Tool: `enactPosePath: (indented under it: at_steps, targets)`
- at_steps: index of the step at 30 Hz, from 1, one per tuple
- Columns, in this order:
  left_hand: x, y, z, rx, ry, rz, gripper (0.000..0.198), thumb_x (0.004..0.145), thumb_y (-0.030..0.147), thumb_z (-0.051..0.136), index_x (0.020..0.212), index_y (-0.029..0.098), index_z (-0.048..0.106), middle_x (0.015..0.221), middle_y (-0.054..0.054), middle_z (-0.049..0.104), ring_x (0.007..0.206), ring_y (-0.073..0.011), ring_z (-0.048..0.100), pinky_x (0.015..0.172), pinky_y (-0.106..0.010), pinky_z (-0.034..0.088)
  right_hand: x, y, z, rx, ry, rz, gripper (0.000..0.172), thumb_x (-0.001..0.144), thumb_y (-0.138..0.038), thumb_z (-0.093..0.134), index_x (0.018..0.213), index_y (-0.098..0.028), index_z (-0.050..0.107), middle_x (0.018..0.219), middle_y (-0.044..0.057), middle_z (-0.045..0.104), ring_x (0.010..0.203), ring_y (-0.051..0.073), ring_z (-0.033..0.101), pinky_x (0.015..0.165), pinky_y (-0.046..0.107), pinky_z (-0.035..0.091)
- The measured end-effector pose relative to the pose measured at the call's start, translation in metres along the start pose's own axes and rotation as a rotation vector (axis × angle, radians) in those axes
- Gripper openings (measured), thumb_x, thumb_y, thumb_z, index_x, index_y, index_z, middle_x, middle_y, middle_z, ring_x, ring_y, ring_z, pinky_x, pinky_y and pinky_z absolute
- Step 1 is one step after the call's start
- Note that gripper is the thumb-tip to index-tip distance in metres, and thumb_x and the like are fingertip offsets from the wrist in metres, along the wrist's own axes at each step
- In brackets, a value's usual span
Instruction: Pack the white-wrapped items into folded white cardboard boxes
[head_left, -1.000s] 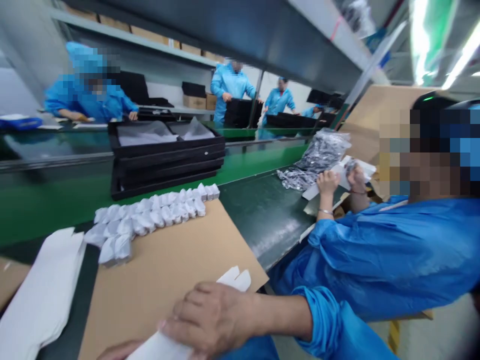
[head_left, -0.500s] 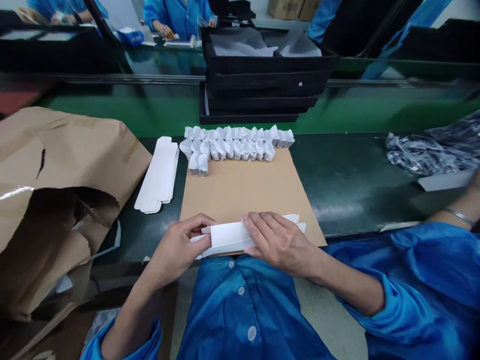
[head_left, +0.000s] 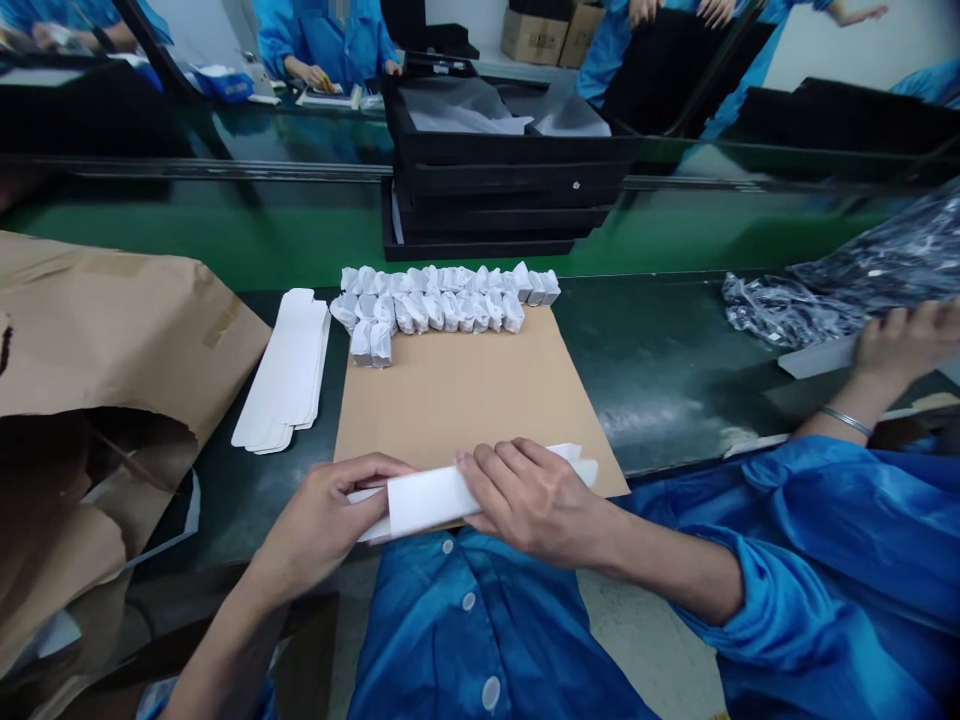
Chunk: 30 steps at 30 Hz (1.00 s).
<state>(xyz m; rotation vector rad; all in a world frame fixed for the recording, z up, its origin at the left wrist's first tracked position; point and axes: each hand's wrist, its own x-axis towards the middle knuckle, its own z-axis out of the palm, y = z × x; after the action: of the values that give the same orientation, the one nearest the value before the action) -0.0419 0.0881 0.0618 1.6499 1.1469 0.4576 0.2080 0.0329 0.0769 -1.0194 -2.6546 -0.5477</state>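
A long white carton [head_left: 426,500] lies between my hands at the near edge of a brown cardboard sheet [head_left: 457,390]. My left hand [head_left: 330,515] pinches its left end, where narrow flaps stick out. Fingers of my right hand [head_left: 529,500] wrap over its right part, and open flaps show past them. Several small bundles in white wrapping [head_left: 450,300] stand in rows on the far part of the sheet. Left of the sheet is a stack of flat white cartons [head_left: 285,370].
A torn brown paper bag [head_left: 142,330] bulks at the left. Black trays [head_left: 510,160] are stacked behind the bundles. Dark items in clear plastic [head_left: 795,305] lie at right, near another person's hand [head_left: 907,345]. More people in blue stand across the bench.
The carton's front face now looks closed and flat, where a raised flap showed before. The neighbour's hand at right has come into view. The whole view has shifted a little.
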Motion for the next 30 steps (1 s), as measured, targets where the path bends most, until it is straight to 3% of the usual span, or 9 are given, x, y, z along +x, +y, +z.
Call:
enactPosePath:
  at_steps: [8,10,12,14,17,20,22,25,30]
  targets:
    - [-0.002,0.004,-0.014,0.019,0.215,0.028,0.019,0.074,0.037,0.068,0.083,0.021,0.076,0.081,-0.004,0.075,0.069,-0.0177,0.067,0.063,-0.025,0.054,-0.012,0.017,-0.003,0.051,-0.035,0.097,0.032,0.097,-0.016,0.045,0.123,-0.004,0.057,0.116,0.019,0.068,0.102,0.028,0.065,0.085,0.041,0.054]
    - [-0.005,0.008,-0.008,-0.032,0.511,0.127,0.027,0.077,0.037,0.069,0.098,0.021,0.074,0.087,-0.003,0.075,0.072,-0.0183,0.068,0.065,-0.029,0.057,-0.018,0.026,0.003,0.102,0.045,0.173,0.031,0.097,-0.021,0.047,0.12,-0.003,0.057,0.107,0.018,0.071,0.093,0.025,0.067,0.077,0.037,0.055]
    - [-0.01,0.013,0.01,-0.113,1.0,0.399,0.034,0.081,0.034,0.068,0.113,0.023,0.067,0.094,-0.002,0.073,0.075,-0.0184,0.069,0.065,-0.032,0.059,-0.022,0.031,0.011,0.091,0.148,0.3,0.032,0.096,-0.024,0.053,0.119,-0.003,0.057,0.101,0.017,0.072,0.086,0.025,0.069,0.071,0.036,0.055]
    - [-0.012,0.02,0.039,-0.215,1.208,0.633,0.048,0.082,0.035,0.068,0.128,0.026,0.058,0.11,-0.004,0.07,0.091,-0.0215,0.069,0.074,-0.038,0.06,-0.021,0.027,0.019,0.047,0.235,0.413,0.033,0.094,-0.024,0.056,0.119,-0.003,0.056,0.099,0.018,0.073,0.083,0.025,0.069,0.07,0.036,0.055]
    - [-0.003,0.029,0.085,-0.357,0.838,0.544,0.092,0.075,0.052,0.074,0.151,0.031,0.025,0.149,-0.014,0.045,0.125,-0.031,0.056,0.093,-0.047,0.056,-0.014,0.003,0.03,0.015,0.27,0.436,0.038,0.096,-0.026,0.051,0.124,-0.001,0.053,0.1,0.022,0.071,0.084,0.03,0.068,0.069,0.04,0.054]
    - [0.014,0.035,0.104,-0.401,0.851,0.401,0.119,0.069,0.048,0.081,0.154,0.035,-0.002,0.153,-0.019,0.033,0.114,-0.0301,0.064,0.087,-0.045,0.058,-0.009,-0.025,0.029,0.133,0.266,0.39,0.05,0.097,-0.029,0.05,0.134,0.004,0.044,0.109,0.026,0.068,0.097,0.034,0.066,0.076,0.045,0.055]
    - [0.022,0.035,0.098,-0.382,0.879,0.337,0.116,0.07,0.038,0.081,0.153,0.035,0.001,0.147,-0.019,0.041,0.095,-0.0246,0.07,0.081,-0.042,0.06,-0.008,-0.03,0.02,0.42,0.222,0.387,0.066,0.094,-0.042,0.057,0.142,-0.002,0.037,0.12,0.024,0.065,0.106,0.033,0.064,0.084,0.044,0.056]
    - [0.019,0.033,0.083,-0.288,0.679,0.299,0.104,0.07,0.031,0.079,0.153,0.03,0.016,0.139,-0.017,0.05,0.088,-0.0232,0.071,0.079,-0.041,0.061,-0.002,-0.014,0.001,0.89,0.258,0.536,0.074,0.09,-0.051,0.062,0.149,-0.018,0.033,0.125,0.014,0.062,0.105,0.023,0.064,0.086,0.037,0.057]
    - [0.005,0.028,0.09,-0.212,0.472,0.369,0.092,0.07,0.027,0.077,0.149,0.028,0.028,0.146,-0.014,0.044,0.123,-0.0311,0.058,0.096,-0.043,0.055,0.019,0.009,-0.005,1.127,0.46,0.599,0.03,0.09,-0.027,0.065,0.12,-0.023,0.065,0.107,0.006,0.059,0.091,0.015,0.06,0.079,0.029,0.055]
